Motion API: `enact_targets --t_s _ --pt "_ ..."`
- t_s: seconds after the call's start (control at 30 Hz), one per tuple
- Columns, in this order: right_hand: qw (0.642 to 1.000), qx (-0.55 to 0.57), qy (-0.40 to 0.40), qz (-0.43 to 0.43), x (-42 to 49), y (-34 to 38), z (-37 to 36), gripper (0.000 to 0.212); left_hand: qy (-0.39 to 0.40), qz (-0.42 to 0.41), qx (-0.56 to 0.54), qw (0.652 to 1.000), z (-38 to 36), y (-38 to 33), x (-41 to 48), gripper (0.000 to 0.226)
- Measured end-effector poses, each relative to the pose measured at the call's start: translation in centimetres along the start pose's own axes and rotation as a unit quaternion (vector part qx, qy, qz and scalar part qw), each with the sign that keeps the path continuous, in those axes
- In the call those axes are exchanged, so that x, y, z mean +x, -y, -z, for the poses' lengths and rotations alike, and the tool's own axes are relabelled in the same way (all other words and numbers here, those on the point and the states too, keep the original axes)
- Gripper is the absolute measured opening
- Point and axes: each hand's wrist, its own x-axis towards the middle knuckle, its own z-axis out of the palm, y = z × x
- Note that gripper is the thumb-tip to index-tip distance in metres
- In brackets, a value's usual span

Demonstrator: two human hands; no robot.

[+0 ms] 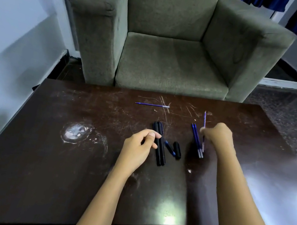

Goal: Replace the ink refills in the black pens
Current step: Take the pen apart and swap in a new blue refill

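Observation:
Black pens (160, 152) lie side by side in the middle of the dark wooden table (74, 168). My left hand (140, 146) is curled at their left side, thumb and fingers touching one pen barrel. A short black cap piece (177, 150) and a small blue-tipped part (170, 148) lie just right of the pens. Blue refills (196, 140) lie in a bundle further right. My right hand (217, 135) pinches one blue refill (205, 120), which points up and away. Another refill (153, 104) lies alone near the far edge.
A grey-green armchair (176, 38) stands right behind the table's far edge. A white scuffed stain (75, 132) marks the table at the left. Dark floor (293, 110) shows at the right, a pale wall at the left.

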Motion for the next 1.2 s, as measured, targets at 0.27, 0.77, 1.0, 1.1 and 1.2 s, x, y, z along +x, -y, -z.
enact_targets --t_s 0.27,0.77,1.0,1.1,1.2 --pt "0.831 0.511 0.055 0.213 -8.6 1.3 -1.9 0.013 0.034 -0.010 -0.024 0.999 -0.4 -0.3 0.1 0.033" --pt "0.857 0.437 0.085 0.259 -8.8 2.1 -3.3 0.012 0.022 -0.020 -0.034 0.999 0.0 0.0 0.5 0.028" --pt "0.858 0.433 0.076 0.266 -8.4 2.0 -3.6 0.015 0.024 -0.022 -0.009 0.999 0.1 0.0 0.6 0.026" --pt "0.865 0.408 0.083 0.281 -8.2 2.2 -3.4 0.014 0.016 -0.017 -0.004 1.000 0.1 0.1 0.7 0.021" --pt "0.861 0.408 0.093 0.289 -8.1 2.3 -3.4 0.011 0.011 -0.026 -0.016 0.999 0.2 0.2 0.9 0.019"
